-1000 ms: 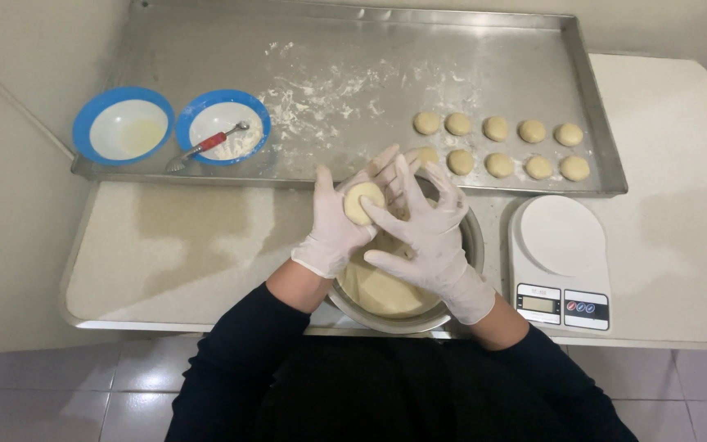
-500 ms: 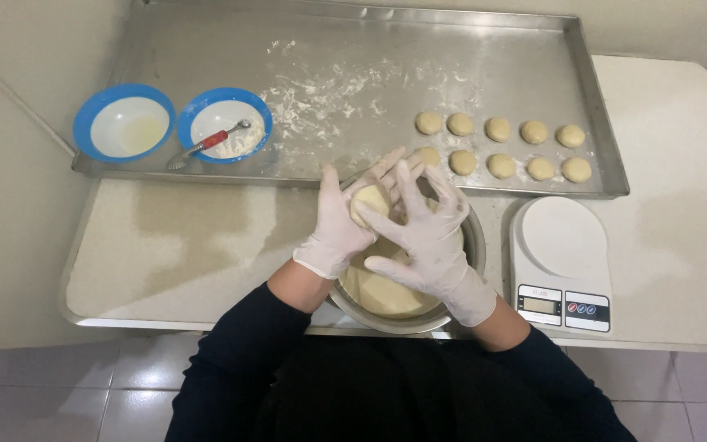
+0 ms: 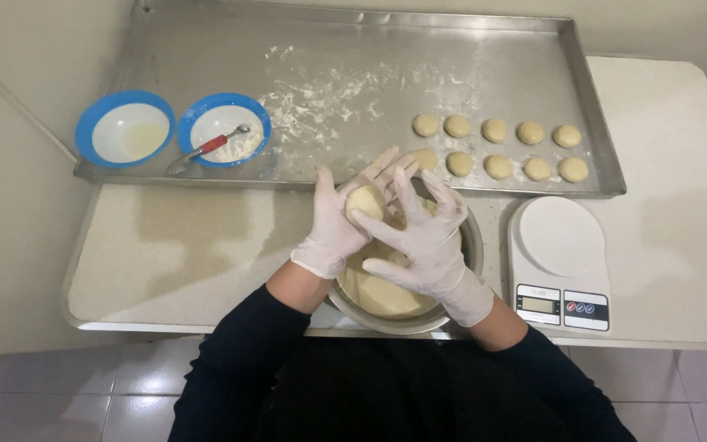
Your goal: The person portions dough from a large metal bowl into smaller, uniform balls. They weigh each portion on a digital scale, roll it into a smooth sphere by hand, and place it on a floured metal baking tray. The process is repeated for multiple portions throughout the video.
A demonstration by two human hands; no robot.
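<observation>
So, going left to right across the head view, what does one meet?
Empty blue bowl → blue bowl with spoon → left hand → right hand → scale.

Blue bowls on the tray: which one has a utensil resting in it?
The right blue bowl, nearer the gloved hands. It holds white flour and a red-handled spoon; the left blue bowl has only a pale liquid and no utensil.
</observation>
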